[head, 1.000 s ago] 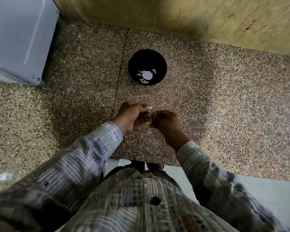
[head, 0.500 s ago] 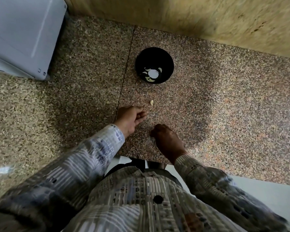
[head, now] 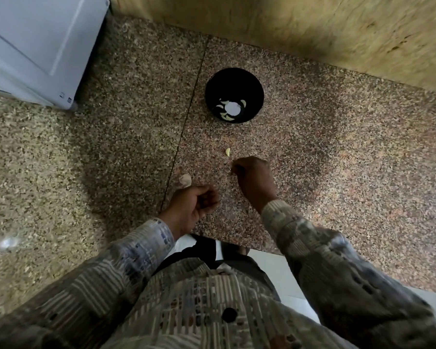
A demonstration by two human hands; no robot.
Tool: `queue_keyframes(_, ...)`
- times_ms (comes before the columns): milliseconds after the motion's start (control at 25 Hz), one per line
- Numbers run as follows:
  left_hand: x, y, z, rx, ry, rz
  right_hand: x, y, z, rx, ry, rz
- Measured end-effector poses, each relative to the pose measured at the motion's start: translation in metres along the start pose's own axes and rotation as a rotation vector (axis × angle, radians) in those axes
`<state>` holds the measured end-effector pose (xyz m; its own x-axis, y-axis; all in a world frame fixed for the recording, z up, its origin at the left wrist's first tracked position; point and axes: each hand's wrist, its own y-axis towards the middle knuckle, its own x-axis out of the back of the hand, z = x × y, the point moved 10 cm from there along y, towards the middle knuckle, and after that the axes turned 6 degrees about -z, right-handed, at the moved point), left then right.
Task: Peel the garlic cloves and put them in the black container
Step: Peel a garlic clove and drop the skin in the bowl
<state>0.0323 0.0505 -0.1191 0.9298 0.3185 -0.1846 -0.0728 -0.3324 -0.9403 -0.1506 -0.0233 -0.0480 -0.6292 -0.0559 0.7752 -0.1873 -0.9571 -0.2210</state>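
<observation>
The black container point(head: 234, 95) stands on the speckled stone counter point(head: 337, 159) and holds several peeled garlic cloves. One peeled clove point(head: 227, 152) lies loose on the counter between the container and my hands. My right hand point(head: 253, 178) hovers just behind that clove, knuckles up and fingertips bent down toward the counter. A tiny pale scrap sits by those fingertips, and what they touch is hidden. My left hand point(head: 194, 205) rests lower left, fingers loosely curled, with nothing visible in it. A papery garlic piece point(head: 185, 180) lies just beyond its knuckles.
A white appliance point(head: 35, 41) occupies the far left corner. A yellowish wall point(head: 312, 28) runs along the back of the counter. The counter's front edge point(head: 237, 250) is close to my body, with white floor below it.
The clove that both hands held together now lies on the counter. My hands separated; the right dropped back, then moved forward to just behind the clove, while the left drew back toward me.
</observation>
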Motion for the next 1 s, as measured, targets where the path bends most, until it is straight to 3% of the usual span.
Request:
queue_keyframes(200, -0.002, -0.002, 0.016, -0.009, -0.022, 0.011, -0.023, 0.004, 0.022, 0.273, -0.326, 0.039)
queue_keyframes(320, 0.001, -0.003, 0.019, -0.014, -0.023, 0.006, -0.023, -0.025, 0.026, 0.414, -0.372, 0.019)
queue_keyframes(440, -0.001, -0.007, 0.006, -0.092, 0.039, 0.001, -0.026, -0.05, -0.001, 0.368, -0.337, 0.065)
queue_keyframes(480, -0.002, -0.008, 0.0, -0.128, 0.071, -0.002, -0.021, -0.051, -0.019, 0.225, -0.221, 0.064)
queue_keyframes(560, -0.003, -0.01, -0.016, -0.246, 0.204, -0.024, -0.013, -0.057, -0.067, -0.344, 0.411, 0.055)
queue_keyframes(640, -0.001, -0.015, -0.048, -0.618, 0.678, -0.146, -0.024, -0.078, -0.077, -0.73, 1.115, 0.039)
queue_keyframes(720, -0.018, -0.034, -0.069, -1.069, 1.263, -0.299, -0.028, -0.088, -0.073, -0.823, 1.349, 0.06)
queue_keyframes(760, -0.025, -0.037, -0.069, -1.19, 1.437, -0.33, -0.029, -0.091, -0.067, -0.819, 1.404, 0.087)
queue_keyframes(840, -0.032, -0.036, -0.065, -1.259, 1.599, -0.329, -0.032, -0.095, -0.058, -0.828, 1.506, 0.116)
queue_keyframes(1000, -0.039, -0.028, -0.058, -1.232, 1.688, -0.286, -0.039, -0.104, -0.047, -0.856, 1.631, 0.085)
